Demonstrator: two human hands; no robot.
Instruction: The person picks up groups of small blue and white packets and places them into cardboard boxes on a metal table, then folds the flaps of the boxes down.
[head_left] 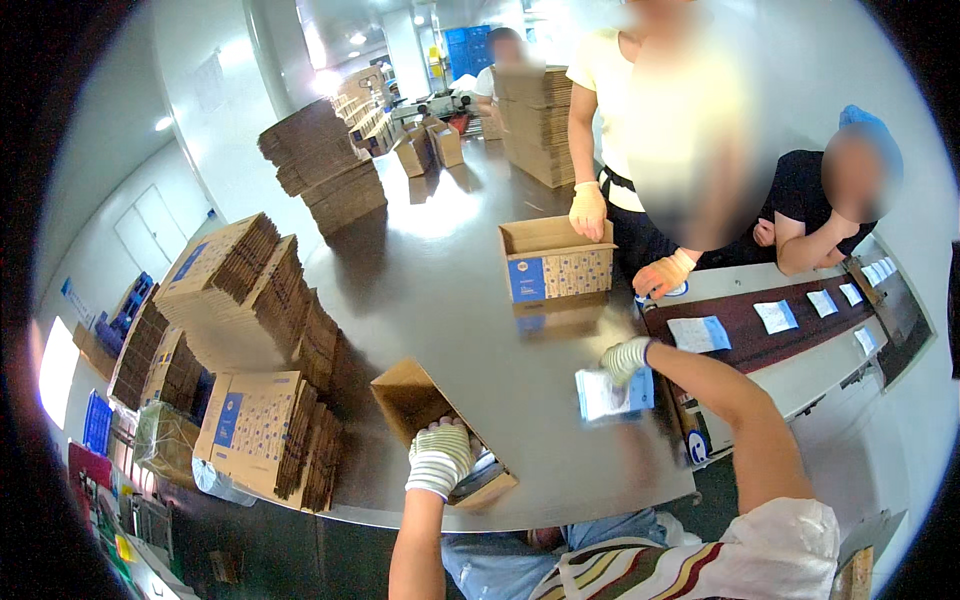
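My left hand (440, 460), in a striped knit glove, reaches into an open cardboard carton (405, 390) tilted on the metal table. Its fingers point down inside, over flat packets (484, 468) that show only in part, so their grip is hidden. To the right, my right hand (627, 360), in a matching glove, is closed at the upper edge of a white-and-blue pouch (612, 398) near the table's right side. Motion smears its fingertips and the pouch.
Stacks of folded cartons (240, 300) stand at the left, more (320, 165) farther back. Across the table (430, 290), a co-worker's gloved hand (590, 212) touches an open carton (555, 275). A conveyor (760, 345) carries several pouches at the right; another person leans beside it.
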